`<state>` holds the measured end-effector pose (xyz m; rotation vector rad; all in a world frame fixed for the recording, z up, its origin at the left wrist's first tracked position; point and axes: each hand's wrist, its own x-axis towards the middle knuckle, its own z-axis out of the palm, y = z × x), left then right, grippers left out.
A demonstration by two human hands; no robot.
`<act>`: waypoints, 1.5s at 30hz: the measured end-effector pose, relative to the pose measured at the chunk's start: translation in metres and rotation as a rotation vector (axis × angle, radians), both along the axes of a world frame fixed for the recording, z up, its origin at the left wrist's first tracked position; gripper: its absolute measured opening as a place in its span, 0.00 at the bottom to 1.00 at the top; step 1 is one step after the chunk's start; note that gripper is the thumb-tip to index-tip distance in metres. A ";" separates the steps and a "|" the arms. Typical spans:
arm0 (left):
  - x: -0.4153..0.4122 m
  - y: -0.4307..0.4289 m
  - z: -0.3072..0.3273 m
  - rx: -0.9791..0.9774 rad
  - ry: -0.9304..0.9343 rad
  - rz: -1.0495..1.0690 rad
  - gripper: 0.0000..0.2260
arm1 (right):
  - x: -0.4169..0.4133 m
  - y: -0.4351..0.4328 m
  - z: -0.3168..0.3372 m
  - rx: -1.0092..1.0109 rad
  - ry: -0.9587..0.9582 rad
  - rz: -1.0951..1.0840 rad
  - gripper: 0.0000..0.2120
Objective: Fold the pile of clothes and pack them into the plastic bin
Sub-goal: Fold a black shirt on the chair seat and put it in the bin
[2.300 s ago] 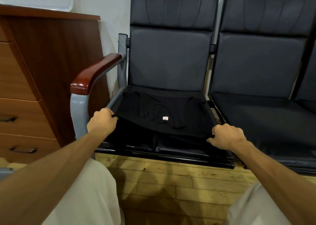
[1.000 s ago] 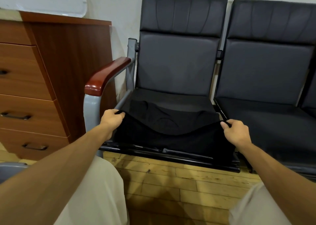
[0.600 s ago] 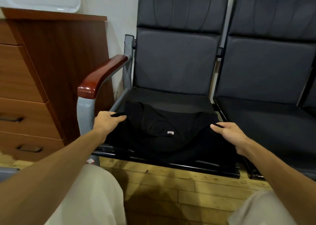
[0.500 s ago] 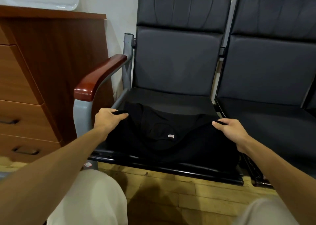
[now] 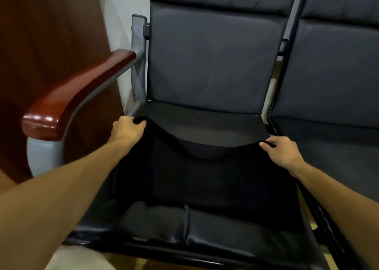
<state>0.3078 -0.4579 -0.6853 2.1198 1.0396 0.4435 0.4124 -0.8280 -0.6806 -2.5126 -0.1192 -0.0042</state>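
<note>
Left hand point(image 5: 127, 129) grips the far-left corner of the black garment point(image 5: 194, 179), fingers curled round the bunched edge, close to the base of the armrest point(image 5: 78, 93). Right hand point(image 5: 281, 151) pinches the far-right corner, thumb and fingers closed on the cloth. The edge between the hands sags in the middle, with bare chair seat point(image 5: 205, 126) showing beyond it.

Change: half a second ago the garment lay with its neckline and a small white label facing up. Now the label is hidden and a plain black face is on top. Both hands have gone farther toward the seat back, the left more than the right, carrying the held edge with them.

Garment location: spread across the near and middle part of the seat, held edge raised, near part lying on the cushion.

Judgement: the cloth is being turned over or drawn out flat, so this is an early folding step and no finished fold is visible yet. The plastic bin is not in view, so packing is still to do.

Outward: wooden cabinet point(image 5: 51, 44) at left, second seat point(image 5: 328, 138) at right.
</note>
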 end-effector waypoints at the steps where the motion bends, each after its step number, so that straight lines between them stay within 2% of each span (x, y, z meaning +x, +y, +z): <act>1: 0.004 0.001 -0.006 0.021 0.032 0.025 0.18 | 0.005 0.000 -0.007 -0.048 0.001 -0.006 0.13; 6: 0.010 0.002 -0.019 0.138 0.177 0.073 0.17 | 0.015 0.001 -0.019 -0.190 -0.032 -0.120 0.14; 9: 0.009 0.002 -0.017 0.150 0.197 0.008 0.17 | 0.010 0.004 -0.017 -0.308 -0.055 -0.116 0.13; 12: 0.001 -0.008 -0.016 0.177 0.204 -0.156 0.21 | -0.004 0.006 -0.012 -0.522 -0.153 -0.028 0.17; 14: -0.013 -0.023 -0.014 0.380 0.218 -0.220 0.26 | -0.015 0.004 -0.011 -0.737 -0.334 0.072 0.23; 15: -0.022 -0.031 -0.012 0.486 0.220 -0.269 0.27 | -0.022 0.003 -0.010 -0.785 -0.406 0.134 0.24; 17: -0.040 -0.051 -0.011 0.548 0.240 -0.413 0.27 | -0.038 0.001 -0.010 -0.761 -0.438 0.256 0.23; 19: -0.057 -0.070 -0.016 0.500 0.330 -0.595 0.25 | -0.055 -0.002 -0.011 -0.647 -0.335 0.329 0.21; 21: -0.072 -0.083 -0.026 0.432 0.470 -0.754 0.24 | -0.073 -0.008 -0.012 -0.546 -0.149 0.330 0.21; 25: -0.094 -0.079 -0.035 0.368 0.623 -0.873 0.25 | -0.098 -0.029 -0.020 -0.394 0.063 0.312 0.28; 27: -0.103 -0.069 -0.035 0.353 0.645 -0.905 0.26 | -0.110 -0.033 -0.024 -0.411 0.118 0.356 0.30; 28: -0.107 -0.066 -0.035 0.355 0.651 -0.916 0.26 | -0.115 -0.036 -0.027 -0.482 0.123 0.390 0.30; 31: -0.119 -0.063 -0.033 0.372 0.642 -0.913 0.25 | -0.122 -0.046 -0.033 -0.664 0.155 0.460 0.29; 34: -0.130 -0.058 -0.029 0.314 0.562 -0.864 0.24 | -0.121 -0.057 -0.027 -0.708 0.197 0.469 0.27; 36: -0.135 -0.050 -0.026 0.308 0.520 -0.830 0.26 | -0.119 -0.057 -0.022 -0.715 0.228 0.469 0.27; 40: -0.138 -0.038 -0.023 0.542 0.548 -0.791 0.28 | -0.116 -0.043 -0.018 -0.714 0.193 0.411 0.28; 42: -0.136 -0.035 -0.022 0.594 0.479 -0.674 0.26 | -0.115 -0.029 -0.015 -0.676 0.120 0.387 0.27; 45: -0.131 -0.027 -0.025 0.608 0.346 -0.399 0.22 | -0.114 0.001 -0.013 -0.507 0.051 0.441 0.24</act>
